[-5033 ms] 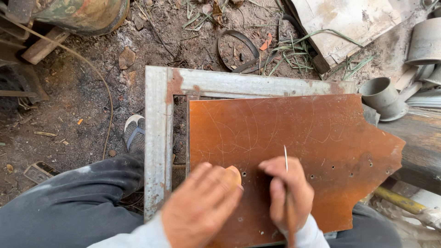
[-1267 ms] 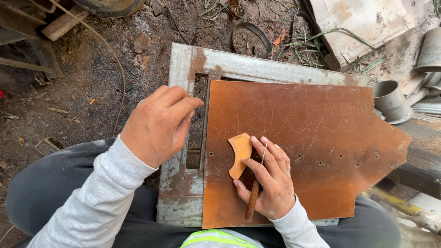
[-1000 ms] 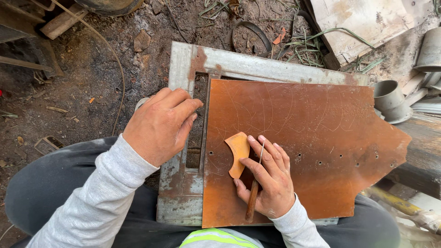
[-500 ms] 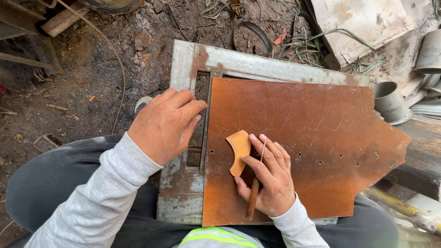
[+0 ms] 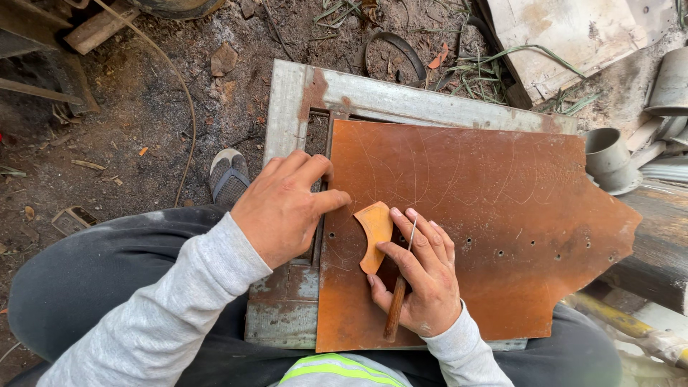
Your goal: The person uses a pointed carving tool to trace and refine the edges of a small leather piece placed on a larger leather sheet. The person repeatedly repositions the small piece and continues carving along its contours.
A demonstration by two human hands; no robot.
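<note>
At frame centre, my right hand (image 5: 423,283) pinches a wooden-handled metal scriber (image 5: 398,295), fingers closed, fingertips pinning a small curved orange template (image 5: 374,225). My left hand (image 5: 283,208), loosely curled, presses the rusty brown steel sheet's (image 5: 502,215) left edge.

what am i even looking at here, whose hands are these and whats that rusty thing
This is a single view from a camera worn on a person's head, looking down at their own lap and hands. There is no machine. A rust-coloured metal sheet lies on a grey metal frame over bare dirt. The left hand presses on the sheet's left edge. The right hand holds a thin pointed tool with a wooden handle, and its fingers pin a small curved orange template piece flat on the sheet. Faint curved lines are scratched into the sheet. Metal pipe pieces lie at the right.
</note>
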